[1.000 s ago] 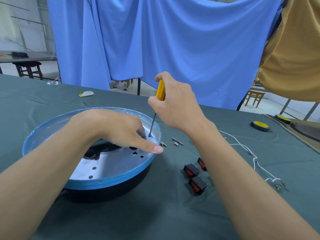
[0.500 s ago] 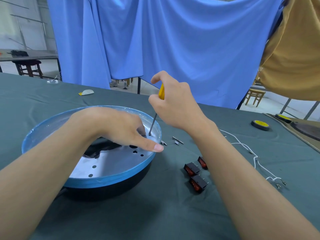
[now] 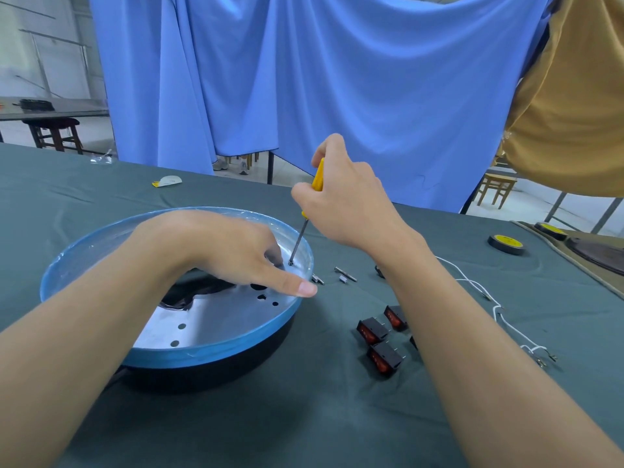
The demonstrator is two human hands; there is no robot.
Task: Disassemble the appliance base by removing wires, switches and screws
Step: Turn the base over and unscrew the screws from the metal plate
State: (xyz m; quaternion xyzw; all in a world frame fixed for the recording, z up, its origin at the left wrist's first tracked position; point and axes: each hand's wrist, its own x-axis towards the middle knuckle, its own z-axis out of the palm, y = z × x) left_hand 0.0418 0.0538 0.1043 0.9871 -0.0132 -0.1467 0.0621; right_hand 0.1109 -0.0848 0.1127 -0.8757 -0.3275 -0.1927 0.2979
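two hands work at the base [image 3: 216, 349], which sits on the table [image 3: 304, 417] before the person, left of centre. right hand [image 3: 347, 201] is wrapped round the yellow handle of a screwdriver [image 3: 299, 241]; the shaft is slightly tilted and the tip is seated on a screw [image 3: 290, 263] in the metal plate [image 3: 216, 319], just inside the far right rim. left hand [image 3: 233, 251] lies on the plate beside that screw and holds nothing, thumb straight and reaching over the rim. its fingertips are hidden behind the knuckles, so whether one touches the screw cannot be told.

step in hand, by judgement: backing out a plate screw. switches [image 3: 373, 329] and white wires [image 3: 472, 282] already lie loose on the table to the right, with a few screws [image 3: 345, 273] just beyond the rim, so the task looks well advanced.

next move calls for steady downward pressure while turning, so the tip does not slip. the left hand should brace the base against rotation, then the freed screw can be lifted out to join the others.
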